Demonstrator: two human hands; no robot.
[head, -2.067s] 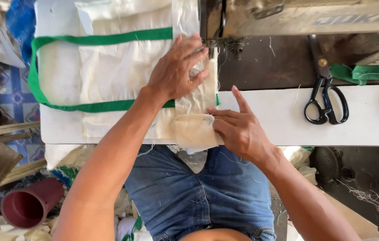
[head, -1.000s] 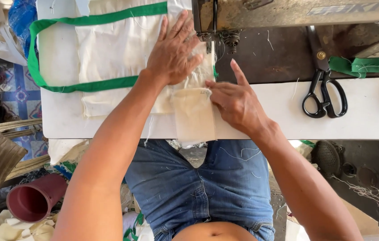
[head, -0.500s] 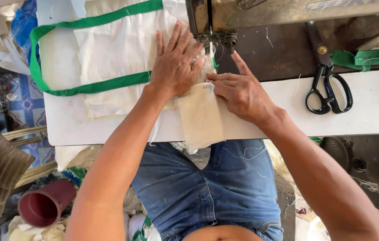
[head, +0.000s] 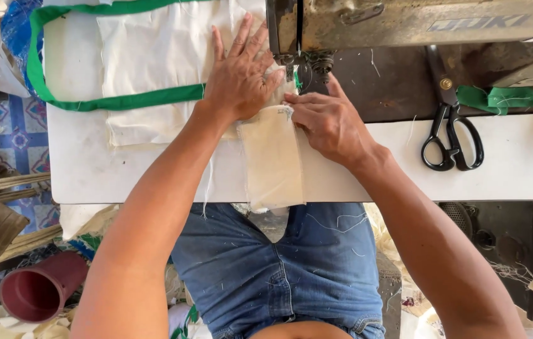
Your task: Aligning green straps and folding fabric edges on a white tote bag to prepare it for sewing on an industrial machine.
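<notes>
A cream cloth bag [head: 153, 56] with a green strap [head: 122, 100] lies on the white sewing table [head: 517, 169]. My left hand [head: 241, 72] presses flat on the cloth, fingers spread, just left of the sewing machine's needle [head: 298, 63]. My right hand [head: 326, 119] rests on a folded cream strip [head: 272, 160] that hangs over the table's front edge, its forefinger pointing toward the needle. Neither hand grips anything; both hold the cloth down.
The sewing machine head [head: 417, 22] spans the top right. Black scissors [head: 451, 135] and a green ribbon scrap [head: 499, 97] lie to the right. A dark red cup [head: 37, 289] sits on the floor at lower left, among cloth scraps.
Both hands have slid the cloth toward the needle; the folded strip now lies further under the machine head. The right hand moved from the table edge up to the presser foot.
</notes>
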